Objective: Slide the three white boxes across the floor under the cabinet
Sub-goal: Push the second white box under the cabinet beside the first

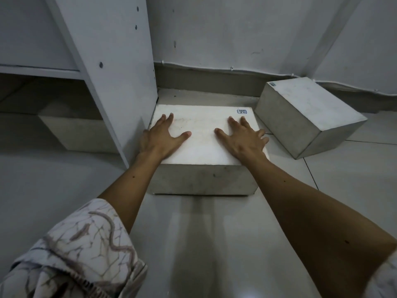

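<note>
Left hand (160, 137) and right hand (243, 138) press flat, fingers spread, atop the rigid white rectangular foam-like box (204, 147) on glossy floor tiles (214, 244) beside the white cabinet (120, 87); probably light, slides easily.

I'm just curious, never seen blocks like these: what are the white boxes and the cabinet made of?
The box under both hands and the box by the wall look like foam or plaster: matte, chalky white, scuffed, with no seams or flaps. I cannot tell which. The cabinet looks like white laminated board: smooth flat panels with drilled shelf-pin holes. The floor looks like glossy tile, reflecting light, with grout lines.
</note>
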